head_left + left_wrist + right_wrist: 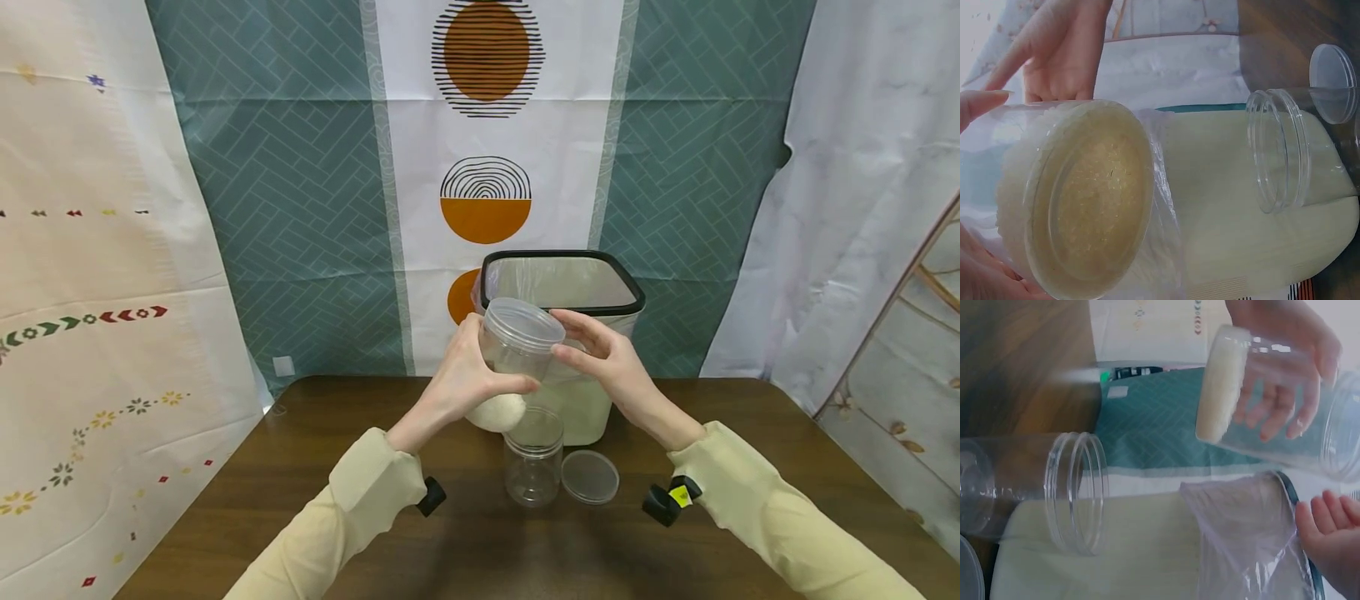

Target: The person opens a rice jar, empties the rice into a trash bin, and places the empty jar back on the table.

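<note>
My left hand [468, 367] grips a clear plastic jar [517, 358], tilted in the air, with its thumb and fingers around the side. White rice-like grains [1100, 194] lie at the jar's bottom, and a translucent screw lid [525, 321] covers its top. The right hand [611, 358] is beside that lid, its thumb and fingers loosely bent near the rim; whether the fingertips touch it is hard to tell. Below, a second clear jar [534, 475] stands upright and uncovered on the table. Flat beside it is a round translucent lid [590, 477].
Behind the jars stands a pale bin [588, 408] with a black rim [637, 298], lined with a clear plastic bag [1254, 525]. The brown wooden table [315, 483] has a patterned cloth [292, 208] hanging at its far edge.
</note>
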A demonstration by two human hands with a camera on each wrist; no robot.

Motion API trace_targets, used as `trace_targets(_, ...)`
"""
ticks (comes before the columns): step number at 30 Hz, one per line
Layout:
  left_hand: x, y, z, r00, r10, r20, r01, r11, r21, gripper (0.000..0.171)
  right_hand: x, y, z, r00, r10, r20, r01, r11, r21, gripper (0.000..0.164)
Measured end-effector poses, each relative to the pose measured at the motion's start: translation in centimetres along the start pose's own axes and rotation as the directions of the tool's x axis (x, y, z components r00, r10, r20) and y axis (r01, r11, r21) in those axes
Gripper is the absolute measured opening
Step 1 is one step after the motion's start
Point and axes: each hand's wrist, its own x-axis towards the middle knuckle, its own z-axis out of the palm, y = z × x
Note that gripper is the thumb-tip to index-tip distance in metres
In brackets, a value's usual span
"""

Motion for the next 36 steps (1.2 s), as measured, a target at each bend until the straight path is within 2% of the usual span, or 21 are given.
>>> trace_targets(7, 0.1, -0.3, 0.1, 1.0, 0.011, -0.003, -0.011, 1.0, -0.003, 0.074, -0.2, -0.4, 0.8, 0.998, -0.009, -0.065, 0.009, 1.0, 0.0, 0.046)
trace_targets(11, 0.1, -0.4, 0.2, 1.0, 0.027, 0.0, -0.027, 1.0, -0.016, 0.072, -0.1, -0.3, 0.6, 0.998, -0.004, -0.067, 0.005, 1.0, 0.013, 0.046)
trace_targets(13, 0.1, -0.4, 0.3, 0.999, 0.034, 0.01, -0.034, 0.999, -0.029, 0.072, -0.1, -0.1, 0.3, 0.999, -0.001, -0.039, 0.002, 1.0, 0.025, 0.047)
trace_targets(16, 0.0, -0.3, 0.3, 0.997, 0.06, 0.047, -0.057, 0.997, -0.06, 0.074, 0.1, 0.3, -0.2, 0.999, -0.011, 0.045, 0.008, 0.997, 0.079, 0.05)
trace_targets(19, -0.2, 0.0, 0.4, 0.993, 0.085, 0.086, -0.079, 0.994, -0.07, 0.075, 0.3, 0.6, -0.5, 0.99, -0.046, 0.136, 0.024, 0.987, 0.162, 0.056)
trace_targets(22, -0.3, 0.2, 0.4, 0.991, 0.09, 0.103, -0.085, 0.995, -0.056, 0.074, 0.6, 0.6, -0.5, 0.978, -0.07, 0.195, 0.027, 0.976, 0.215, 0.061)
trace_targets(29, -0.5, 0.5, 0.2, 0.985, 0.073, 0.158, -0.064, 0.996, -0.06, 0.075, 1.3, 0.3, -0.1, 0.956, -0.096, 0.278, 0.019, 0.964, 0.267, 0.062)
trace_targets(36, -0.5, 0.5, 0.1, 0.979, 0.087, 0.185, -0.077, 0.995, -0.06, 0.074, 1.4, 0.5, -0.2, 0.942, -0.125, 0.313, 0.029, 0.955, 0.295, 0.069)
